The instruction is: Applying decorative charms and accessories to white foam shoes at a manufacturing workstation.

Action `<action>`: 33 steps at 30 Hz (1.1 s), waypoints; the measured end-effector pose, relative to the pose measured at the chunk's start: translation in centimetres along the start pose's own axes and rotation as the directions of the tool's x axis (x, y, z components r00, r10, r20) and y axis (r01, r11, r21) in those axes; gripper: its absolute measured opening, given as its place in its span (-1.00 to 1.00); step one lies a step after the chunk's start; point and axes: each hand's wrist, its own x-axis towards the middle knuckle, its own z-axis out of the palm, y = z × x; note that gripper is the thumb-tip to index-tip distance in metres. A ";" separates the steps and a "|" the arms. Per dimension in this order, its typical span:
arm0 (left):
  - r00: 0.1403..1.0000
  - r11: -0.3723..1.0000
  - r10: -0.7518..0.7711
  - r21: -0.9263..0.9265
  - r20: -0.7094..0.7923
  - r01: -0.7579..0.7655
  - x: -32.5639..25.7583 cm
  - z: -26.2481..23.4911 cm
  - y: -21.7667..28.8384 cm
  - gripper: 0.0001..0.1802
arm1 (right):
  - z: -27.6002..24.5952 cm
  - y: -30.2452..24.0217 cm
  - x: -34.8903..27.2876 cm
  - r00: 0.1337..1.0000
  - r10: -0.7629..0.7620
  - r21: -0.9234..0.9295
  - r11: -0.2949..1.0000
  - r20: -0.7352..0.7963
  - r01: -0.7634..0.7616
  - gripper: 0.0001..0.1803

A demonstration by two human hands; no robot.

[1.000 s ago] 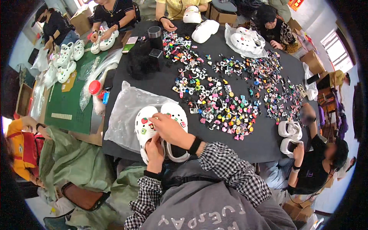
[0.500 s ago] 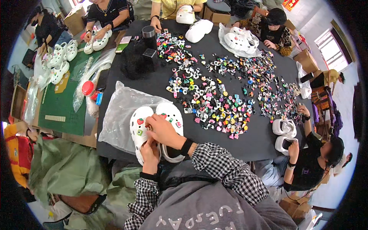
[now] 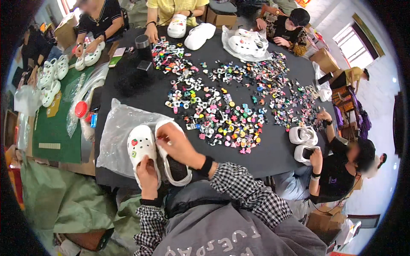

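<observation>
Two white clogs lie side by side at the near edge of the black table. The left clog (image 3: 142,143) carries a strawberry charm (image 3: 134,142) and a small green charm (image 3: 134,154) on its holed upper. My left hand (image 3: 147,174) is closed on this clog at its opening, some fingers hidden inside. Over the front of the right clog (image 3: 174,171) is my right hand (image 3: 177,147), its fingers bent together at the upper. They cover most of that upper, and whatever they pinch cannot be made out.
A clear plastic bag (image 3: 115,143) lies beneath and left of the clogs. Loose colourful charms (image 3: 230,121) spread across the table. A dark cylinder (image 3: 143,47) stands at the far left. Co-workers sit around, one at right with white clogs (image 3: 303,135); a green mat (image 3: 57,141) covers the left table.
The view has shifted, so the scene sits further left. My right hand has turned over the right clog's front, covering its charms. My left hand stays at the left clog's opening.
</observation>
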 end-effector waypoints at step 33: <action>0.998 0.982 0.060 0.179 0.008 -0.061 -1.0 1.4 0.3 -0.79 | -23.7 15.3 -5.2 0.930 0.163 -0.768 0.526 -0.330 -0.365 -0.83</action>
